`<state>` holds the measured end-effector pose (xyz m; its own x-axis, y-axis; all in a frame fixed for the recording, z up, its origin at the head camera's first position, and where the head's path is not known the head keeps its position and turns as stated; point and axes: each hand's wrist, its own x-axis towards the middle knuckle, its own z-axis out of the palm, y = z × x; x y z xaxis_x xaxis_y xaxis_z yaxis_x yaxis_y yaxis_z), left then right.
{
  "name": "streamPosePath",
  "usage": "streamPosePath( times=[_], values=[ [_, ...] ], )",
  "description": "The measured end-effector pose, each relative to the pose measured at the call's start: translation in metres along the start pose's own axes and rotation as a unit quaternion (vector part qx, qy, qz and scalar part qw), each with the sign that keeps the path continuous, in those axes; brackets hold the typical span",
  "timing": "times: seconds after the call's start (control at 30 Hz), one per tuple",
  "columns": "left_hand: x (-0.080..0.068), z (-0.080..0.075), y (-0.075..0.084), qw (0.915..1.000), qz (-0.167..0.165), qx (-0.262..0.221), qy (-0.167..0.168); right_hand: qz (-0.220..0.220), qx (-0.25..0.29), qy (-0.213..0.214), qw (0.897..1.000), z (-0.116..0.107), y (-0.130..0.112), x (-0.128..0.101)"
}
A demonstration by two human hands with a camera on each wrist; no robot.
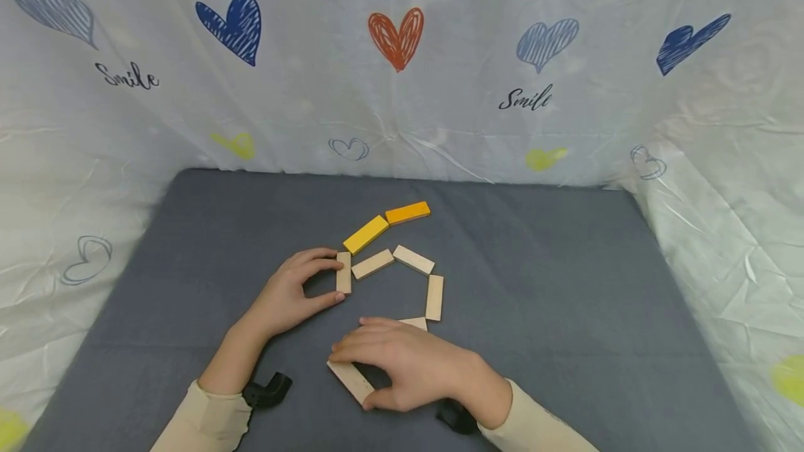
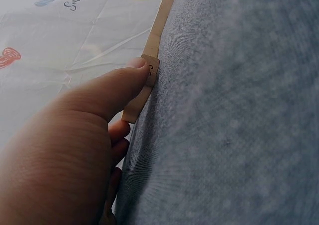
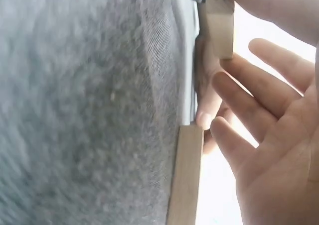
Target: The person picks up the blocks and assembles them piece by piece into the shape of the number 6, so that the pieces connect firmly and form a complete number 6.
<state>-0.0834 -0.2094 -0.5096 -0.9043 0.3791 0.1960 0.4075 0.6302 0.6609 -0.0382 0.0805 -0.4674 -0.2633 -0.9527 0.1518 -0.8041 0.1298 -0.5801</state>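
My left hand (image 1: 285, 291) pinches a plain wooden block (image 1: 343, 272) by its two ends, thumb at the near end. Small dark marks show on that block's end (image 2: 152, 70) in the left wrist view. Lower down, my right hand (image 1: 411, 365) holds another plain block (image 1: 352, 382) lengthwise between thumb and fingers. Its end (image 3: 223, 33) appears above the outstretched fingers in the right wrist view. A further plain block (image 1: 414, 324) is partly hidden behind the right hand. Three more plain blocks, at left (image 1: 373, 264), top (image 1: 414, 260) and right (image 1: 435, 298), curve between the hands.
Beyond the plain blocks lie a yellow block (image 1: 366, 234) and an orange block (image 1: 408, 213), nearly end to end. Everything rests on a grey cloth-covered table (image 1: 553, 284). A white curtain (image 1: 452, 89) with printed hearts hangs behind and at the sides.
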Motion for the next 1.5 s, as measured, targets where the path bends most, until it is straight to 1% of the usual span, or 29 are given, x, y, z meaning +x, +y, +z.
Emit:
streamPosePath(
  times=[0.33,0.8,1.03,1.5],
  values=[
    [0.0,0.0,-0.001,1.0,-0.001,0.002,-0.001,0.027,0.0,0.025,0.999,-0.007,0.009,0.004],
    [0.0,-0.001,-0.002,1.0,0.005,-0.001,-0.002,0.079,0.018,0.032,0.996,-0.022,0.019,0.011],
    [0.0,-0.001,-0.002,0.9999,0.01,0.001,-0.002,0.077,0.008,0.037,0.996,-0.025,0.028,0.014],
    [0.001,0.0,-0.002,0.9999,0.011,-0.001,0.001,0.097,0.003,0.033,0.995,-0.024,0.037,0.015]
  ],
)
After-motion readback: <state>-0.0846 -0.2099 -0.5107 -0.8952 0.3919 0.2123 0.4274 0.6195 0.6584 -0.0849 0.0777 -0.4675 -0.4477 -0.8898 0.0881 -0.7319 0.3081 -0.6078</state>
